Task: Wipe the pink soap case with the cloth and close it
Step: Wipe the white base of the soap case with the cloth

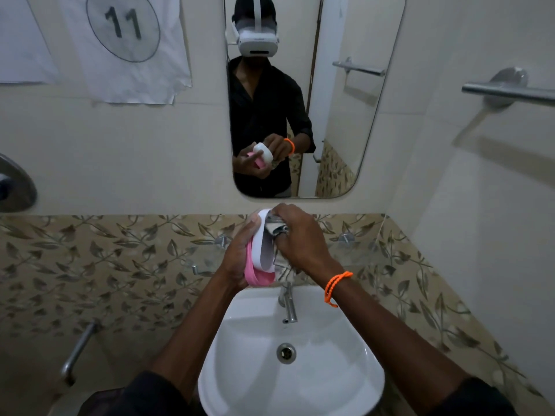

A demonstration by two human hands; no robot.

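Head view looks down over a white sink (354,385) filling the lower middle of the frame, with its tap (287,301) just below the hands and a mirror (339,115) on the wall in the upper middle. Both forearms reach up from the bottom edge and meet at the centre of the frame, above the tap. The wiping step looks to be in hand: the soap case (260,259) is open, its pink half hanging low and its white half raised above it. The left hand (237,256) grasps the case from the left side, thumb up along the white half. The right hand (300,238), an orange band (336,286) at its wrist, is clenched round a bunched pale cloth (277,228) and presses it against the white half. Whether the pink half is wiped yet I cannot tell. The next move probably calls for working the cloth over the remaining surfaces, then folding the two halves together until they shut.
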